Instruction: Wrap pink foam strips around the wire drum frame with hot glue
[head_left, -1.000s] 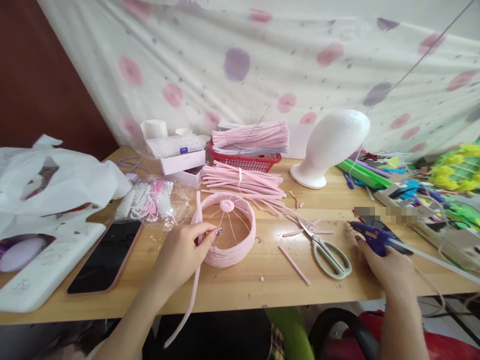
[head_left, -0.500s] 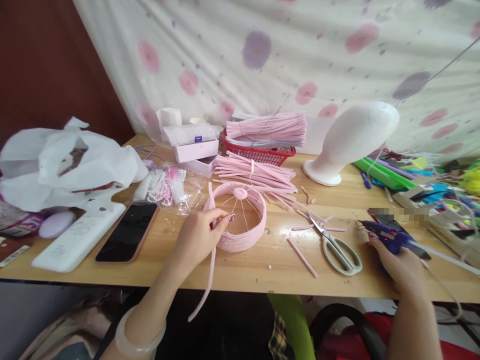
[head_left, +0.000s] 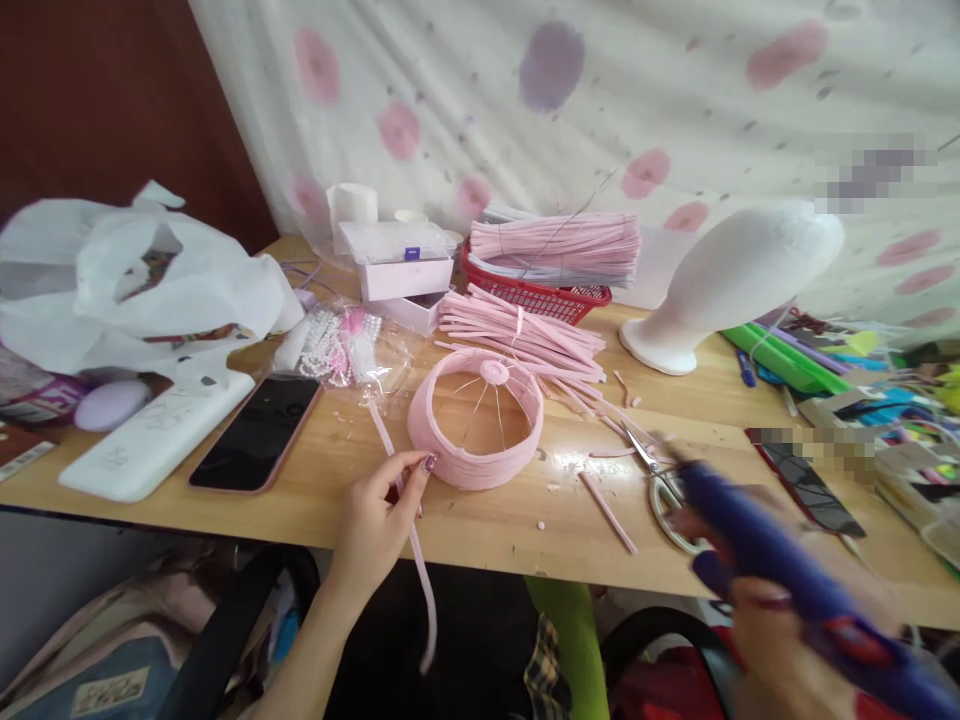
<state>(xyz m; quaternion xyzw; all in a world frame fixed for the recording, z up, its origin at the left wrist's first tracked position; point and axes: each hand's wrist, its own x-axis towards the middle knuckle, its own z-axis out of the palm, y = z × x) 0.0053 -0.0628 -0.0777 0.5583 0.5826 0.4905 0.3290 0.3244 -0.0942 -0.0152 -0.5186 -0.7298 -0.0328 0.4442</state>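
Note:
My left hand [head_left: 379,510] pinches a long pink strip [head_left: 416,560] near the table's front edge; the strip's lower end hangs below the table. Just beyond my fingers stands a round pink wrapped frame [head_left: 475,420] with thin wire spokes and a small pink hub. My right hand [head_left: 772,625], blurred by motion at the lower right, grips a blue glue gun [head_left: 780,560] lifted off the table, its nozzle pointing up and left over the scissors [head_left: 660,485].
Loose pink strips [head_left: 525,335] and a red basket [head_left: 540,295] of more strips lie behind the frame. A white foam head [head_left: 735,280] stands at the right. A phone [head_left: 257,433], white box [head_left: 157,435] and plastic bag [head_left: 135,290] occupy the left. Colourful craft supplies crowd the far right.
My right hand has lifted the glue gun off the table and swung it toward me and left. My left hand has drawn back from the frame's rim, still pinching the strip. The camera shifted left.

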